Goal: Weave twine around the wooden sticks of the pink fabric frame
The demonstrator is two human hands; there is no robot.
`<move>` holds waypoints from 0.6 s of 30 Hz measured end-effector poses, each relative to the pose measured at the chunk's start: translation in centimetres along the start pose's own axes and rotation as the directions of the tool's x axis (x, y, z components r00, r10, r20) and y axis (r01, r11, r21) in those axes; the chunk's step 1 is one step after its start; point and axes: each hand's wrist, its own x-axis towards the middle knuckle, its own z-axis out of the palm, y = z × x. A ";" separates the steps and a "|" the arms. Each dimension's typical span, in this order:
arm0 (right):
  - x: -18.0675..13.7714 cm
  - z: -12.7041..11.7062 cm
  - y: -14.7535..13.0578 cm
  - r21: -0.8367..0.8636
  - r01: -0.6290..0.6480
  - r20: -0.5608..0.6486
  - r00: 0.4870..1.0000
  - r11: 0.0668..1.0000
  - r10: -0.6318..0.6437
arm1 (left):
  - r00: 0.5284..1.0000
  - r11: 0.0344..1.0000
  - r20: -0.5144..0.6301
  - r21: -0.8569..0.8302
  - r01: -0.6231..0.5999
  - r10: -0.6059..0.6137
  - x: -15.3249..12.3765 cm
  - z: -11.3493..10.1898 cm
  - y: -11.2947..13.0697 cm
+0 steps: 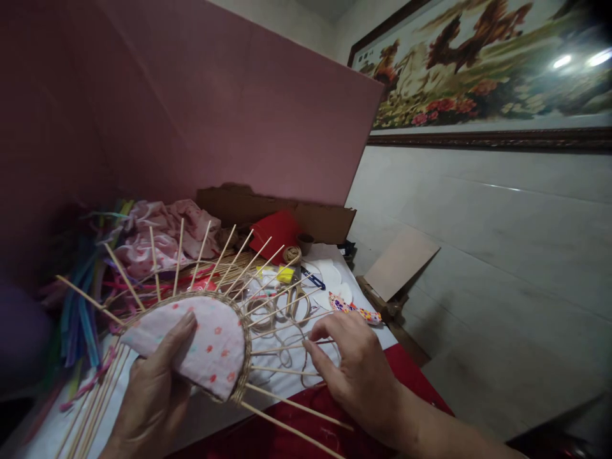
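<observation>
My left hand [160,376] grips a rounded, fabric-covered base [210,344], thumb on top and fingers underneath. The cloth is pale pink with small red flowers, and woven twine [247,341] runs around its edge. Thin wooden sticks [280,313] fan outward from that edge. To the right, my right hand [351,366] has thumb and forefinger pinched on a thin strand of twine [305,363] among the right-hand sticks. Loose loops of the strand hang below the sticks. The tips of some sticks are hidden behind this hand.
Scissors [297,306], a twine ball [291,255], red felt [275,233] and a flowered strip [368,313] lie on the white-covered table. Pink cloth [157,223] and coloured pipe cleaners [83,312] are heaped at left. Cardboard [306,220] stands at the back.
</observation>
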 end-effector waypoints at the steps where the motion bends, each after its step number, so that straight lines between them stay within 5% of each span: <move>1: 0.1 0.5 0.0 -0.005 -0.001 -0.005 1.000 1.000 0.001 | 1.000 1.000 0.002 0.000 -0.002 0.002 0.0 0.1 0.0; 18: 0.8 1.6 -0.5 0.069 -0.018 -0.020 1.000 0.997 0.019 | 0.999 0.999 -0.009 -0.007 0.037 -0.037 -0.4 0.4 0.3</move>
